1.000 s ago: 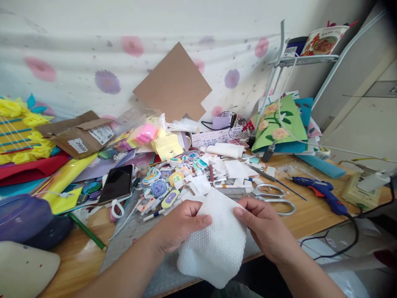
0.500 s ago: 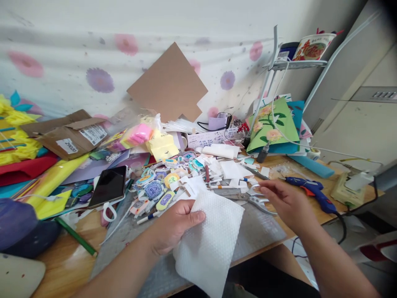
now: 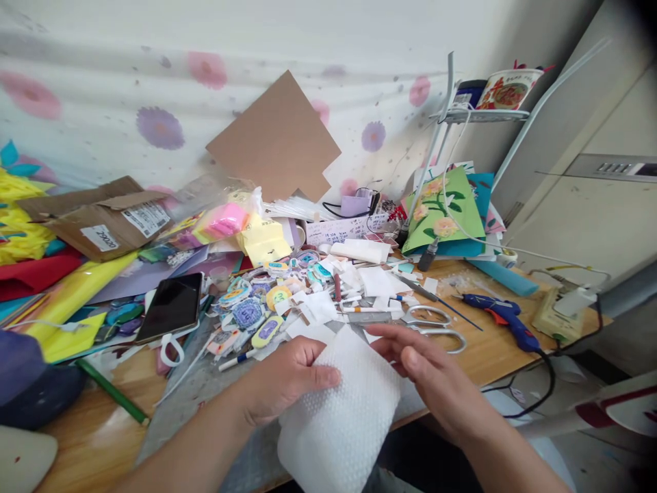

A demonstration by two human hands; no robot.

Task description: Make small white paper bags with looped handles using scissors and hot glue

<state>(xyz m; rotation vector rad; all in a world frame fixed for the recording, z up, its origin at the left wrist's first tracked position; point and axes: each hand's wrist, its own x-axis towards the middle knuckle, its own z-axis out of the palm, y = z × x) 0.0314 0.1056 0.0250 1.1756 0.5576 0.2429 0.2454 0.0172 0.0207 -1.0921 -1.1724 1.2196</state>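
Wood-look counter (image 3: 503, 342), grey mat (image 3: 246, 390) lower centre. On the mat: heap of paper cutouts (image 3: 256, 308). Right of frame: silver scissors (image 3: 446, 339), blue glue gun (image 3: 506, 318), power strip (image 3: 557, 318). Left: black-screened phone (image 3: 172, 308) on clutter, green pencil (image 3: 113, 392) lower left. Back: opened cardboard box (image 3: 102, 222), upper left.

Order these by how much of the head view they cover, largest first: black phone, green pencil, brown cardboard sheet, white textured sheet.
1. White textured sheet and brown cardboard sheet: unranked, since the white one is nearer the camera and partly hidden
2. Black phone
3. Green pencil
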